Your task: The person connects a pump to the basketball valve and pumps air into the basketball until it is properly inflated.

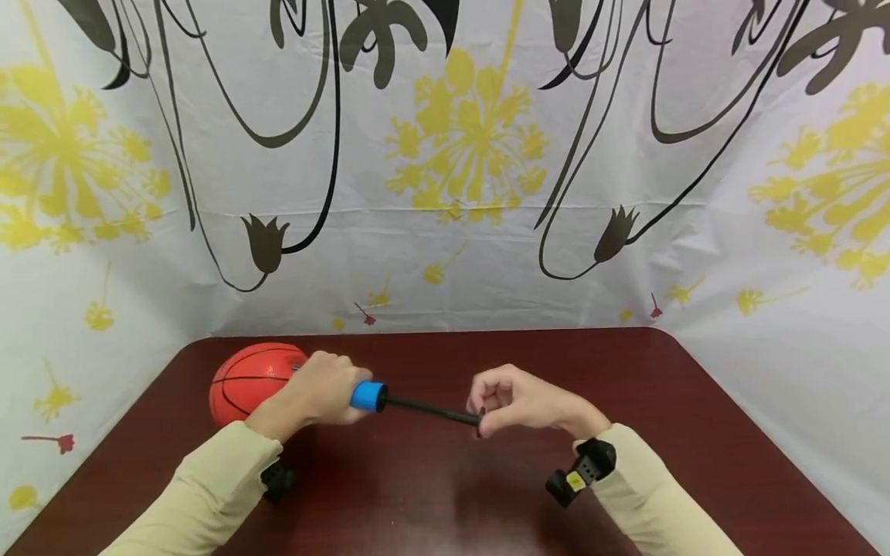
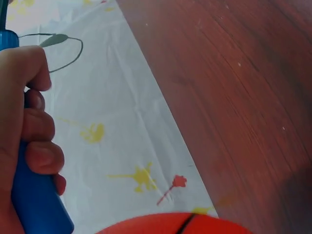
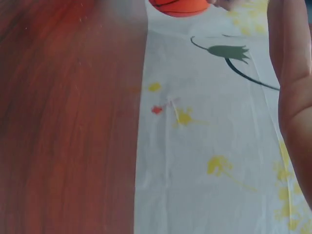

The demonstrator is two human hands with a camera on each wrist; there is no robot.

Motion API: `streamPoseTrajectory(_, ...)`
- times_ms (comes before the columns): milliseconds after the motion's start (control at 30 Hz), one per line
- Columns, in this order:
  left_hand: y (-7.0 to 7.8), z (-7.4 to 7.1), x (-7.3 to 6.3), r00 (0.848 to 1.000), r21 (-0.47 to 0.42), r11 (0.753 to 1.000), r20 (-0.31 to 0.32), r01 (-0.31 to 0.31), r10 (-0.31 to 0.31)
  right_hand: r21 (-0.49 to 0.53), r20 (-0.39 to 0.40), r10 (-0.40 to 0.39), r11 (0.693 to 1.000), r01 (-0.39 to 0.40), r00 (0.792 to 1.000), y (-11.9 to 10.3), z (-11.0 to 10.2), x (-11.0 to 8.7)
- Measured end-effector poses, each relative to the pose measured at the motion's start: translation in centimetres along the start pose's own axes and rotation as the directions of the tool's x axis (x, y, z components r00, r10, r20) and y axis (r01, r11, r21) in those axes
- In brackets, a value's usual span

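A blue hand pump [image 1: 367,396] with a thin black rod [image 1: 431,409] is held above the table. My left hand [image 1: 328,388] grips its blue body, which sticks out below the curled fingers in the left wrist view [image 2: 41,207]. At the rod's far end, the thumb and fingers of my right hand [image 1: 520,401] pinch the black tip. In the right wrist view that hand [image 3: 297,83] shows only in part, and its grip is out of frame. An orange-red basketball [image 1: 243,380] with black lines sits just behind and left of my left hand, partly covered by it.
The dark red-brown table [image 1: 417,494] has rounded far corners. Around it hangs a white patterned cloth [image 1: 445,270], close to the back and side edges. Wrist cameras [image 1: 584,469] are strapped at both cuffs.
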State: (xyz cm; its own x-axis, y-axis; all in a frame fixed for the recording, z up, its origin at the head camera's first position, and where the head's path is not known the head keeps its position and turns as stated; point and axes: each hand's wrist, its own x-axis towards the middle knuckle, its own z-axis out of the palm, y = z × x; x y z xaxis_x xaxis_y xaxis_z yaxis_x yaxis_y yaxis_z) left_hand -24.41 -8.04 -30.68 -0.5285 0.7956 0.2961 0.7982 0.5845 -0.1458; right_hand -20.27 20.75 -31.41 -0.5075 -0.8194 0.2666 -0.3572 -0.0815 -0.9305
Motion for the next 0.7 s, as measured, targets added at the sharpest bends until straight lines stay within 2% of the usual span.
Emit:
streamPoseTrajectory(67, 0.2, 0.1, 0.2, 1.000, -0.005, 1.000, 0.018, -0.001, 0.001, -0.033, 0.001, -0.022, 0.999, 0.022, 1.000, 0.6, 0.1, 0.7)
streamPoseTrajectory(200, 1.1, 0.2, 1.1, 0.999, 0.000, 1.000, 0.048, -0.016, 0.016, -0.181, -0.071, -0.072, 0.982, 0.058, 0.995, 1.8, 1.1, 3.0)
streamPoseTrajectory(267, 1.4, 0.4, 1.5, 0.998, -0.006, 1.000, 0.052, -0.020, 0.020, -0.243, -0.121, -0.088, 0.968, 0.057, 0.989, 1.8, 1.8, 3.8)
streamPoseTrajectory(367, 1.8, 0.7, 1.9, 0.998, -0.021, 0.999, 0.057, -0.037, 0.038, -0.278, -0.165, -0.062, 0.960, 0.014, 0.984, 1.1, 2.5, 3.8)
streamPoseTrajectory(467, 1.7, 0.8, 1.9, 0.995, -0.054, 0.997, 0.081, -0.051, 0.055, -0.210, -0.147, -0.014, 0.977, -0.017, 0.989, 0.5, 2.1, 2.5)
streamPoseTrajectory(533, 1.3, 0.5, 1.7, 0.995, -0.048, 0.998, 0.083, -0.043, 0.046, -0.101, -0.106, 0.003, 0.995, -0.014, 0.994, 0.6, 1.4, 1.2)
streamPoseTrajectory(600, 0.8, 0.2, 1.2, 0.996, -0.048, 0.999, 0.082, -0.017, 0.021, 0.011, -0.061, 0.017, 1.000, -0.016, 0.998, 0.2, 0.6, -0.1)
streamPoseTrajectory(700, 0.3, -0.1, 0.7, 0.998, -0.041, 0.999, 0.065, 0.010, -0.008, 0.055, -0.012, 0.005, 0.998, -0.004, 1.000, -0.2, 0.1, -0.8)
